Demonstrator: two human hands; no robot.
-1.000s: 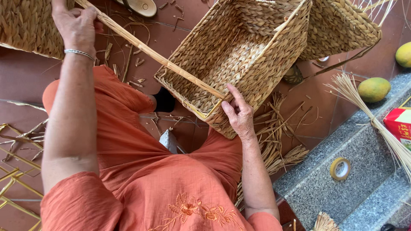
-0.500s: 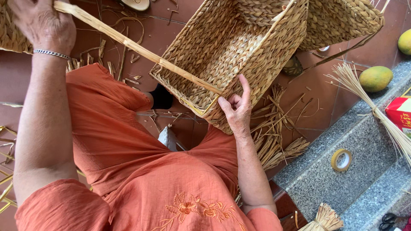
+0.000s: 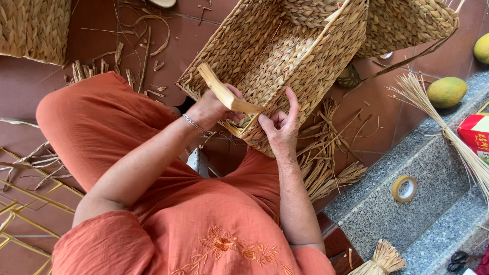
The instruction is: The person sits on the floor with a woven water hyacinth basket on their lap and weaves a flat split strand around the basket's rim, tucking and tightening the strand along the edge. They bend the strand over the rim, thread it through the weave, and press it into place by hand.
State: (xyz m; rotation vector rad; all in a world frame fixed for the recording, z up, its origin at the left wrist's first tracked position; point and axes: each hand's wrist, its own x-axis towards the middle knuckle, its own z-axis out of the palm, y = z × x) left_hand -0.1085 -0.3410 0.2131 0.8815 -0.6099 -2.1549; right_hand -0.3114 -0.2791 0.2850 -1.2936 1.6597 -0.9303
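A rectangular woven straw basket (image 3: 285,56) lies tilted in front of me, its near corner resting toward my lap. My left hand (image 3: 211,108), with a bracelet on its wrist, grips a flat pale reed strip (image 3: 224,94) at the basket's near rim. The strip bends upward and to the left out of my fingers. My right hand (image 3: 280,128) holds the outer wall of the basket's near corner, with its thumb by the rim and its fingers spread upward. I sit in orange clothes, knees apart.
Another woven basket (image 3: 35,28) sits at top left and a third (image 3: 407,20) behind the held one. Straw scraps litter the red tile floor. On the grey stone step: a tape roll (image 3: 406,188), two yellow-green fruits (image 3: 446,91), a red box (image 3: 476,135), and straw bundles (image 3: 443,127).
My left hand came down from the far upper left to the basket's near rim, drawing the long strip in, so only a short bent piece now sticks out. The right hand stayed on the corner.
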